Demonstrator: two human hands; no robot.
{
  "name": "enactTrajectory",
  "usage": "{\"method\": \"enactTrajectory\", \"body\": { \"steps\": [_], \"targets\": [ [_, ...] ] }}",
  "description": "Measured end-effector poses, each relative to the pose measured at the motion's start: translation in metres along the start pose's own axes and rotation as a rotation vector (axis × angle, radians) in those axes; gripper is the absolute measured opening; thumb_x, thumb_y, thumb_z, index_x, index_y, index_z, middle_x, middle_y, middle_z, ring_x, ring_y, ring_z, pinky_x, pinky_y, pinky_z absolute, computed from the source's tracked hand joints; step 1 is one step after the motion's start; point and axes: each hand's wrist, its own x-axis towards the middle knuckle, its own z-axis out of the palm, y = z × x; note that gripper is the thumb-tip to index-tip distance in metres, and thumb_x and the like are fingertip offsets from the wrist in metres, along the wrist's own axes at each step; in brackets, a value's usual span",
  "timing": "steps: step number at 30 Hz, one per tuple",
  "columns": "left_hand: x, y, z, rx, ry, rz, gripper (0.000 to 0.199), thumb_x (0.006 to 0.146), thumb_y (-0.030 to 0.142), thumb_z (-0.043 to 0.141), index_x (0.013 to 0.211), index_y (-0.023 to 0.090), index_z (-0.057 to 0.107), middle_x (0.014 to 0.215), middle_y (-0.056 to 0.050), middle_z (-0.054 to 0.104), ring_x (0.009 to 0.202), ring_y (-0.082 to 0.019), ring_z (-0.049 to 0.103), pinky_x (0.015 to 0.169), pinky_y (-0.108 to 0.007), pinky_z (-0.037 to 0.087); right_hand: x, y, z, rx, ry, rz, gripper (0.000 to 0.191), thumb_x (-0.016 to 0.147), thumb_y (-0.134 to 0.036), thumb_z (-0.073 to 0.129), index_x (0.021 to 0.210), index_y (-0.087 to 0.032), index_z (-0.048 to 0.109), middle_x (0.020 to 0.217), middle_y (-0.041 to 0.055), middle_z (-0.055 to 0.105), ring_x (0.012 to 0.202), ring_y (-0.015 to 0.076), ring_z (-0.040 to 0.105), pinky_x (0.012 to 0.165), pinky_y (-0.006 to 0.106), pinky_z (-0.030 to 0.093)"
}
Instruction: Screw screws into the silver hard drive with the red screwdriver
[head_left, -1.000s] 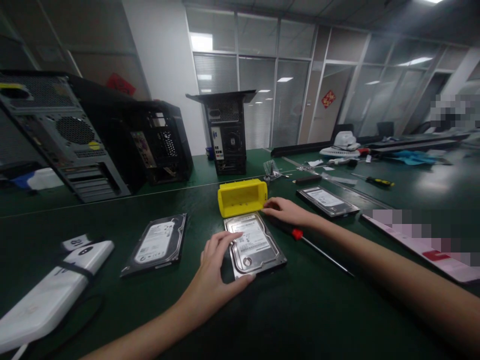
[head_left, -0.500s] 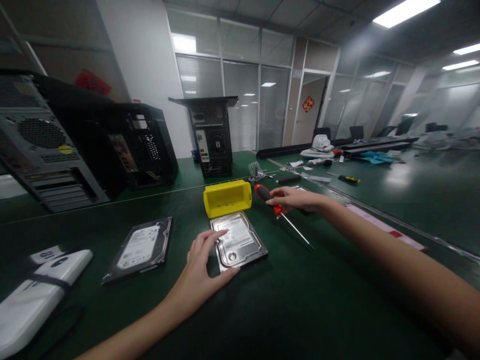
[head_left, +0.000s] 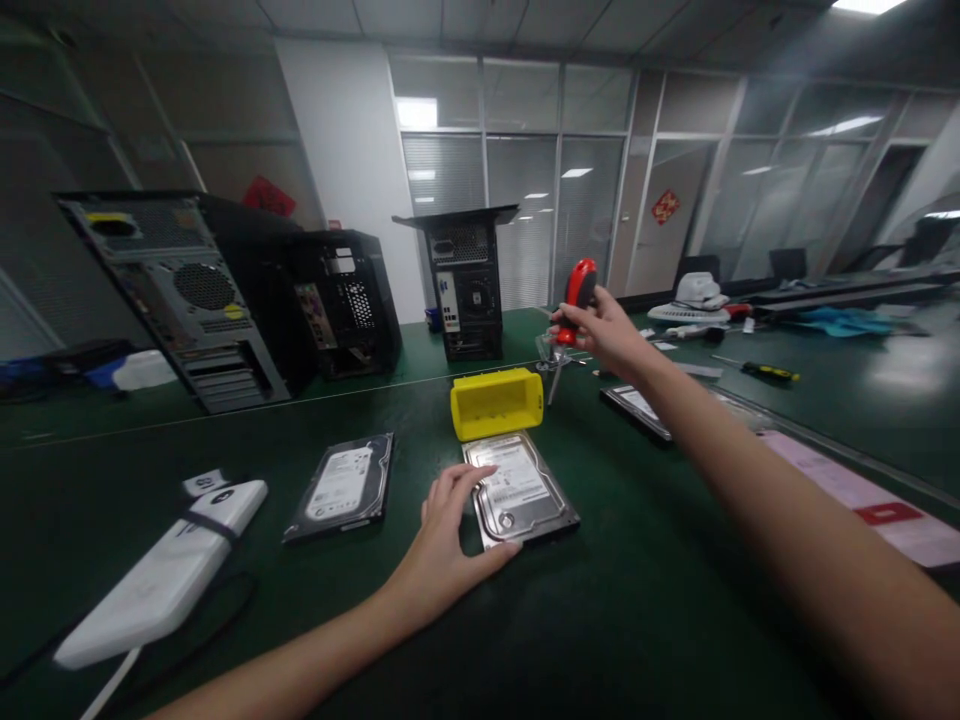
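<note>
A silver hard drive (head_left: pixel 521 490) lies label up on the dark green table, against a yellow bin (head_left: pixel 497 403) tipped with its opening toward me. My left hand (head_left: pixel 459 520) rests on the drive's left side, fingers on its top and thumb at its near edge, gripping it. Raised behind the drive, my right hand (head_left: pixel 592 325) holds a red and black screwdriver (head_left: pixel 579 295) by its handle, the shaft pointing down beside the bin. Further left lies a second hard drive (head_left: pixel 343 485), and a third drive (head_left: pixel 637 408) is partly behind my right forearm.
Three computer cases stand at the back, one at centre (head_left: pixel 469 290). A white power strip (head_left: pixel 169 570) with cables lies at the left. On the right are a pink sheet (head_left: pixel 862 500), a yellow and black screwdriver (head_left: pixel 765 371) and a white device (head_left: pixel 694 298).
My right hand has lifted the screwdriver and turned it from slanting right to pointing down. The view has swung left, so things appear further right. My left hand stays on the drive.
</note>
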Motion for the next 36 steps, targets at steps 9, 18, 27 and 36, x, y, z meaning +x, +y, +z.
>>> {"method": "enactTrajectory", "body": {
  "steps": [9,18,27,36],
  "targets": [
    [-0.001,-0.002,0.001,-0.003,0.013,0.016,0.063,0.075,0.039,0.068,0.132,0.028,0.044,0.137,-0.009,0.036,0.130,-0.031,0.034,0.110,-0.049,0.027,0.005,0.039,0.039,-0.064,-0.124,-0.101,0.040,0.082,-0.020,0.057,0.114,-0.020,0.034,0.080,-0.0010,0.057,0.063,0.0108,0.062,0.068,0.030,0.055],
    [-0.001,-0.001,0.001,-0.009,0.007,0.008,0.064,0.075,0.041,0.068,0.132,0.028,0.044,0.137,-0.009,0.036,0.130,-0.031,0.035,0.110,-0.049,0.028,0.004,0.047,0.034,-0.073,-0.147,-0.099,0.041,0.079,-0.024,0.060,0.112,-0.020,0.035,0.080,-0.0005,0.057,0.063,0.0114,0.062,0.070,0.033,0.054],
    [-0.001,-0.002,0.002,-0.003,0.021,0.017,0.064,0.074,0.040,0.069,0.132,0.028,0.044,0.137,-0.009,0.036,0.130,-0.031,0.035,0.110,-0.050,0.027,0.004,0.048,0.037,-0.090,-0.179,-0.109,0.048,0.078,-0.030,0.061,0.117,-0.020,0.035,0.082,0.0000,0.058,0.066,0.0120,0.063,0.069,0.032,0.054],
    [0.000,0.001,0.000,0.019,0.013,0.014,0.063,0.074,0.040,0.068,0.132,0.028,0.044,0.138,-0.009,0.037,0.131,-0.031,0.035,0.110,-0.050,0.028,0.006,0.050,0.037,-0.096,-0.185,-0.136,0.051,0.077,-0.034,0.062,0.117,-0.019,0.034,0.082,-0.0007,0.057,0.065,0.0110,0.063,0.066,0.029,0.054]
  ]
}}
